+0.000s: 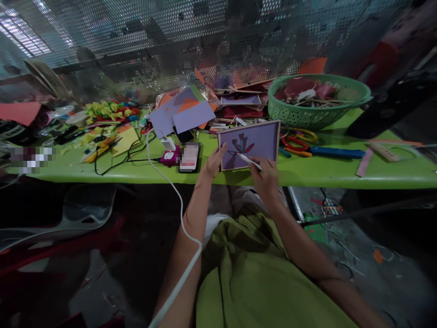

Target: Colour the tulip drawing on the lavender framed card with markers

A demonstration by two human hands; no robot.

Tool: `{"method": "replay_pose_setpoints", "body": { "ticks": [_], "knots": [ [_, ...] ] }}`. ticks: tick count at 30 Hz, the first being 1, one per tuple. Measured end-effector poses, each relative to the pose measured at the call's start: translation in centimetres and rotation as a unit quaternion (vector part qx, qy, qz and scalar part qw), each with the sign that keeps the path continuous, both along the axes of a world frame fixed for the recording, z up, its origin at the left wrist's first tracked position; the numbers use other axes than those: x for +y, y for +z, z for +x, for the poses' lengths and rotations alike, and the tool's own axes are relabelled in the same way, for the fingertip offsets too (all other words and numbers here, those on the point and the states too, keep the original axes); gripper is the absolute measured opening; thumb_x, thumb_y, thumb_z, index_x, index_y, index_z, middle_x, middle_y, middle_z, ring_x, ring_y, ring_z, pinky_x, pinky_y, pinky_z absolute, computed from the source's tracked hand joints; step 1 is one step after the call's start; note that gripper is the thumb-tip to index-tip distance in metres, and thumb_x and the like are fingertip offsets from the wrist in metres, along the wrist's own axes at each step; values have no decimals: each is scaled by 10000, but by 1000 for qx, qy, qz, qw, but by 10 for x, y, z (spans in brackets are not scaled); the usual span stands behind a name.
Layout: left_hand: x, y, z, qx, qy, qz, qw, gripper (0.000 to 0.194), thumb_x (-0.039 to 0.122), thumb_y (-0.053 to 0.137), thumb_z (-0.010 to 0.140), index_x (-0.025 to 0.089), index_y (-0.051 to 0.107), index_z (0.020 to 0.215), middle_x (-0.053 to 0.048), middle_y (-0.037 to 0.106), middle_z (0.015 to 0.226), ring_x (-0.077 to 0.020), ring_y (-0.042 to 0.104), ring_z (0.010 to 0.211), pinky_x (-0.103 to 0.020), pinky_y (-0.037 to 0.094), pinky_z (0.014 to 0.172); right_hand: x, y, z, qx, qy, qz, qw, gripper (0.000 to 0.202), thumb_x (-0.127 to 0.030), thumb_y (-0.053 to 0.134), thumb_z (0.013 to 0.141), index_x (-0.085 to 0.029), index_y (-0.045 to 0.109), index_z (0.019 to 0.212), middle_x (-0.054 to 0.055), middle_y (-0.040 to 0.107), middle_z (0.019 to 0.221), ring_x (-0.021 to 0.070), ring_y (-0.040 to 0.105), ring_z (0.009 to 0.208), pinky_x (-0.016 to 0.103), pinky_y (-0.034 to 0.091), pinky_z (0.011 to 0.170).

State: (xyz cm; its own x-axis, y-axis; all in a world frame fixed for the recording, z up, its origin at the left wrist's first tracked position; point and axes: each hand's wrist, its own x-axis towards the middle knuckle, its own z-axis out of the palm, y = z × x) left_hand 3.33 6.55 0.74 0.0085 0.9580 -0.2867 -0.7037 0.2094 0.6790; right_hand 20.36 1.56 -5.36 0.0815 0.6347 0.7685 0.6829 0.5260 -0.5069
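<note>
My left hand (215,162) grips the left edge of a shallow framed panel (262,139), thumb on its front. The panel has a pale wooden rim and a purple backing, and it leans upright over the table's front edge. On the backing is a dark red flower-like figure (241,145) with several petals or leaves. My right hand (266,176) is closed around a white pen-like tool (251,161). The tool's tip is at the lower part of the figure; whether it touches cannot be made out.
The green table (153,175) carries a phone (189,157), a magenta socket adapter (169,157) with a white charger, and purple card sheets (194,116). Blue-handled pliers (336,152) and a green basket (307,109) of scraps lie right. A white cable (177,198) crosses my left arm.
</note>
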Motion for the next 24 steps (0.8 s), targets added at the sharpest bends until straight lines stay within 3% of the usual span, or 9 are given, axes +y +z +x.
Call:
{"method": "replay_pose_setpoints", "body": {
  "ticks": [5, 9, 15, 20, 24],
  "knots": [
    [2, -6, -4, 44, -10, 31, 998, 95, 127, 763, 900, 158, 795, 984, -81, 828, 1187, -242, 559, 1504, -378, 388, 1304, 0, 3, -4, 13, 19, 2, 1000, 309, -454, 503, 1095, -248, 730, 1057, 89, 790, 956, 274, 683, 867, 413, 530, 785],
    [4, -10, -4, 63, -27, 46, 997, 11, 165, 784, 896, 161, 790, 905, -89, 833, 1126, -276, 563, 1498, -412, 394, 1298, -1, 6, -8, 16, 26, -3, 1000, 296, -434, 510, 1093, -240, 732, 1070, 98, 789, 980, 274, 673, 878, 410, 526, 800],
    [4, -8, -1, 82, -20, 49, 995, 92, 151, 681, 967, 155, 764, 928, -43, 824, 995, -224, 646, 1403, -415, 421, 1285, 0, 10, -12, 8, 21, -20, 1000, 324, -460, 478, 1099, -251, 725, 1085, 105, 793, 1025, 279, 681, 903, 419, 534, 822],
    [2, -4, 1, 84, -38, 28, 995, 112, 195, 667, 994, 169, 740, 913, -22, 780, 821, -258, 729, 1279, -503, 476, 1252, 2, 11, -16, 19, 30, -25, 999, 343, -472, 476, 1097, -245, 734, 1087, 105, 792, 1017, 282, 682, 916, 432, 537, 840],
    [2, -3, 2, 76, -36, 23, 996, 76, 197, 702, 972, 162, 746, 921, -41, 796, 853, -287, 726, 1287, -523, 485, 1246, 2, 11, -18, 21, 32, -25, 999, 339, -456, 477, 1096, -239, 738, 1087, 102, 787, 1003, 277, 673, 911, 429, 533, 859]
  ]
}}
